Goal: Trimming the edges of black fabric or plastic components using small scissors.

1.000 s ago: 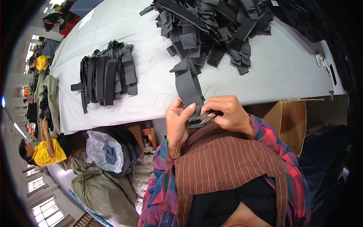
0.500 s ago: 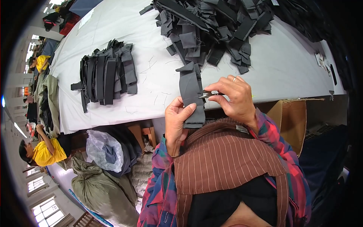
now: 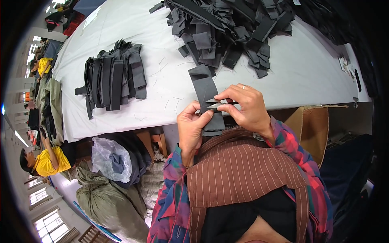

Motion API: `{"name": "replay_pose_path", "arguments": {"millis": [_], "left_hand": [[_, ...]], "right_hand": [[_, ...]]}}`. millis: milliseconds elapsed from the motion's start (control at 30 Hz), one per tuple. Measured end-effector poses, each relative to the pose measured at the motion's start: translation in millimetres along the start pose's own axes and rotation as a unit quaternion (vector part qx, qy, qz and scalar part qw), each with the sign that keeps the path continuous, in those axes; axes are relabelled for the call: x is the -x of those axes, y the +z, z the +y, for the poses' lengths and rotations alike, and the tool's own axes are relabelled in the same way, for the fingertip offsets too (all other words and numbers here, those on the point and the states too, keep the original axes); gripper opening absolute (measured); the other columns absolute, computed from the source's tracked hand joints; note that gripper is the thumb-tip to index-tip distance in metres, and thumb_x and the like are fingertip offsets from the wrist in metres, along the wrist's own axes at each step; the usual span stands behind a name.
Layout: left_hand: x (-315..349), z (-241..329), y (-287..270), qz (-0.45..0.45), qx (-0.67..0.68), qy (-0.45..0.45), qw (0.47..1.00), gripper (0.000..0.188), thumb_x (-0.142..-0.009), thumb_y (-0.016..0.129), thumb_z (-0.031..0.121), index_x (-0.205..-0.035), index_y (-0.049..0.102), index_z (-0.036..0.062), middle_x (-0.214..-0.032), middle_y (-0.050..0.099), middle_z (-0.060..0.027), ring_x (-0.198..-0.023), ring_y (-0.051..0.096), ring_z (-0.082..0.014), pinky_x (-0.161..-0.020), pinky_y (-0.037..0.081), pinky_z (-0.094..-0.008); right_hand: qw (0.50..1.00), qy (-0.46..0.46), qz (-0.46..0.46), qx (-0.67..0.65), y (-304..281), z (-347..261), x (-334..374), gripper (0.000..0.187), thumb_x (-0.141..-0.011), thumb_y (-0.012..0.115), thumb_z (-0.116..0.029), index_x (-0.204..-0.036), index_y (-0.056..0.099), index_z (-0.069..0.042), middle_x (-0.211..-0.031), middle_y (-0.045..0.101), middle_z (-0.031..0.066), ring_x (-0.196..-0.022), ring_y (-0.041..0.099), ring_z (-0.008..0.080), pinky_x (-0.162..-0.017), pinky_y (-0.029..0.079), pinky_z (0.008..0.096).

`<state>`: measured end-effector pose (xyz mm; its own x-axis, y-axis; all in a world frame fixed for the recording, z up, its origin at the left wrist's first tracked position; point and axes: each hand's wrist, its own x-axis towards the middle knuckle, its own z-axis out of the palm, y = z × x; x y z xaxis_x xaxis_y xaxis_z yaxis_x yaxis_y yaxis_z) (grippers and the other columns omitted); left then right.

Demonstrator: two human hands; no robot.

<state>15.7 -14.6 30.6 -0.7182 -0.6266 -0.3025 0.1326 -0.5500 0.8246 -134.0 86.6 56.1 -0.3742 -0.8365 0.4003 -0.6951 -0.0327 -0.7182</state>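
Observation:
A dark grey fabric strip (image 3: 205,87) hangs over the near edge of the white table, pinched between the thumb and fingers of my left hand (image 3: 191,123). In my right hand (image 3: 245,103) is a pair of thread snips (image 3: 213,104), gripped between thumb and fingers. Its pointed blades stand apart over the strip, close to my left thumb. The strip's far end lies on the table just short of a large loose heap of dark fabric strips (image 3: 235,30). To the left, a smaller stack of similar strips (image 3: 113,77) is laid side by side.
Loose threads are scattered over the white table covering (image 3: 162,109). Below its edge are an open cardboard box (image 3: 316,131) on the right, and a clear plastic bag (image 3: 111,160) and an olive sack (image 3: 107,198) on the left. A person in yellow (image 3: 50,162) is farther left.
The snips have moved left from the strip's right edge to over its middle, blades now spread wider. My left hand and the strip's lower part have shifted slightly right.

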Motion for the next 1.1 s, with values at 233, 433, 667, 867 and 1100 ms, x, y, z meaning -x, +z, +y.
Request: {"name": "replay_pose_path", "arguments": {"millis": [233, 433, 667, 867, 1100], "left_hand": [[1, -2, 3, 0.002, -0.022, -0.016, 1.000, 0.014, -0.080, 0.064, -0.010, -0.088, 0.061, 0.0013, -0.085, 0.062, -0.0010, -0.072, 0.058, -0.0058, -0.066, 0.049, -0.0198], [3, -1, 6, -0.005, -0.019, -0.032, 0.999, 0.013, -0.080, 0.065, -0.009, -0.086, 0.060, 0.0019, -0.086, 0.059, 0.0010, -0.074, 0.056, -0.0048, -0.066, 0.047, -0.0187], [0, -16, -2, -0.009, -0.330, 0.201, 0.922, 0.015, -0.073, 0.066, -0.006, -0.084, 0.056, -0.0018, -0.076, 0.049, -0.0014, -0.067, 0.048, -0.0094, -0.056, 0.039, -0.0244], [10, -1, 15, -0.086, -0.470, 0.286, 0.831, 0.023, -0.067, 0.062, -0.008, -0.089, 0.059, -0.0020, -0.079, 0.052, -0.0118, -0.066, 0.055, -0.0234, -0.059, 0.044, -0.0278], [11, 0, 12, -0.058, -0.472, 0.251, 0.843, 0.024, -0.068, 0.061, -0.009, -0.091, 0.062, -0.0015, -0.078, 0.054, -0.0110, -0.066, 0.057, -0.0223, -0.060, 0.046, -0.0285]], "right_hand": [[0.997, -0.048, 0.022, 0.055, 7, -2, -1, 0.019, -0.069, 0.075, -0.015, -0.086, 0.067, -0.010, -0.070, 0.060, 0.0012, -0.061, 0.052, 0.0209, -0.058, 0.037, 0.0327], [0.994, -0.052, -0.018, 0.095, 2, 0, 3, 0.018, -0.070, 0.075, -0.011, -0.087, 0.068, -0.009, -0.070, 0.060, 0.0021, -0.063, 0.054, 0.0182, -0.062, 0.041, 0.0309], [0.962, 0.160, 0.087, -0.202, 4, 3, -10, 0.030, -0.077, 0.072, -0.005, -0.105, 0.062, -0.003, -0.080, 0.056, -0.0005, -0.077, 0.054, 0.0088, -0.078, 0.043, 0.0226], [0.878, 0.256, 0.155, -0.374, 6, 51, -20, 0.017, -0.089, 0.065, -0.020, -0.094, 0.064, -0.004, -0.074, 0.055, -0.0046, -0.068, 0.051, 0.0049, -0.064, 0.043, 0.0205], [0.837, 0.331, 0.128, -0.416, 3, 32, -10, 0.026, -0.090, 0.065, -0.023, -0.110, 0.058, -0.008, -0.086, 0.058, -0.0047, -0.064, 0.044, 0.0006, -0.051, 0.034, 0.0178]]}}
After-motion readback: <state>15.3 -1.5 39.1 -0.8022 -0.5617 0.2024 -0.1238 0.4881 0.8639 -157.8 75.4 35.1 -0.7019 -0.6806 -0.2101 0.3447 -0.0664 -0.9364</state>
